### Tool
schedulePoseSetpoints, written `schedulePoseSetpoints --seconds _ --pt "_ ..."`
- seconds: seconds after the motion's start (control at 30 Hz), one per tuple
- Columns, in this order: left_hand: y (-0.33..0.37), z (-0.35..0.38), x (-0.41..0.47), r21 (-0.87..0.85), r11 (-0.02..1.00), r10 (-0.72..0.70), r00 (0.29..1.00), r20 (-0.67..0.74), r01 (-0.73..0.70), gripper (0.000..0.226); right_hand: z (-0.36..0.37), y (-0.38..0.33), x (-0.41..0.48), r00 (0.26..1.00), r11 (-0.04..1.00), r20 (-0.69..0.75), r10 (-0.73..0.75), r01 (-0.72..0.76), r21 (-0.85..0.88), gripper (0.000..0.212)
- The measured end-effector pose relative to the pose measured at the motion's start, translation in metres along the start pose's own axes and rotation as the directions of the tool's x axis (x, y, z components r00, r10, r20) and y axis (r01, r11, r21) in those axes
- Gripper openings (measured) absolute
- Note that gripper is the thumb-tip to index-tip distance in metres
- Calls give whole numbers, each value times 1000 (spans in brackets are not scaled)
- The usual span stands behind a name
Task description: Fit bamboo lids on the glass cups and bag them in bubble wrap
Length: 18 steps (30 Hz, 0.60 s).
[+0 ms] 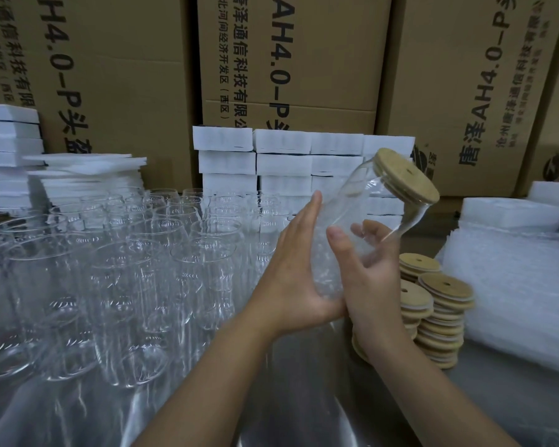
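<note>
A clear glass cup (378, 201) with a round bamboo lid (405, 174) on its mouth is held tilted, lid end up and to the right. Its lower half sits inside a bubble wrap bag (325, 269). My left hand (299, 266) presses flat against the bag's left side. My right hand (365, 272) grips the bag and cup from the right, thumb in front. Stacks of bamboo lids (439, 311) stand on the table just right of my right wrist. Many empty glass cups (136, 253) crowd the table's left half.
A pile of bubble wrap bags (517, 285) lies at the right. White foam blocks (271, 156) are stacked behind the cups, with more (10, 146) at the far left. Large cardboard boxes (304, 59) wall off the back. The metal table (304, 398) shows between my forearms.
</note>
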<state>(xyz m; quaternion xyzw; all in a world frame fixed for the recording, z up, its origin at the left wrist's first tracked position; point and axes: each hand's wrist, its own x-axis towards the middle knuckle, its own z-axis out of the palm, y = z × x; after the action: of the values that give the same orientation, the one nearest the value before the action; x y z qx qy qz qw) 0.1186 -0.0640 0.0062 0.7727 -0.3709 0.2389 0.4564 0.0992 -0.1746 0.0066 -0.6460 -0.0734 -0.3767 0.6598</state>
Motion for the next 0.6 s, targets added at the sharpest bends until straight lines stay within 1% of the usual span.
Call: schedulePoseSetpoints --seconds 0.03,0.1,0.17,0.27,0.37,0.4,0.5,0.53,0.57,0.6 --pt "-2 0 0 25 1000 4 1000 16 -5 121 0 0 0 1000 1000 3 3 -3 -12 50" --pt "-3 1 0 36 999 -6 1000 -5 6 123 0 2 0 1000 1000 13 18 -18 -20 56" --pt "-2 3 1 7 999 -42 997 -60 43 121 1 3 0 1000 1000 24 17 -17 -25 69" --pt "2 4 1 -44 993 -113 980 -161 107 120 2 2 -1 997 995 72 -27 34 -94 75" --pt "1 5 2 -133 982 -162 954 -254 131 126 1 2 -2 991 991 128 -48 63 -115 91" --pt "1 6 2 -161 978 -172 944 -280 130 127 0 2 -3 988 991 150 -45 64 -120 90" --pt "3 7 0 -233 966 -194 911 -364 113 124 3 -1 -5 980 989 199 -28 56 -138 59" --pt "3 7 0 -246 964 -197 899 -392 104 121 4 -2 -5 979 994 205 -17 39 -103 55" --pt "3 7 0 -260 961 -201 887 -416 97 118 4 -2 -6 976 999 216 0 9 -42 58" --pt "3 7 0 -278 956 -209 876 -435 90 116 4 -1 -6 973 1000 229 21 -24 10 66"
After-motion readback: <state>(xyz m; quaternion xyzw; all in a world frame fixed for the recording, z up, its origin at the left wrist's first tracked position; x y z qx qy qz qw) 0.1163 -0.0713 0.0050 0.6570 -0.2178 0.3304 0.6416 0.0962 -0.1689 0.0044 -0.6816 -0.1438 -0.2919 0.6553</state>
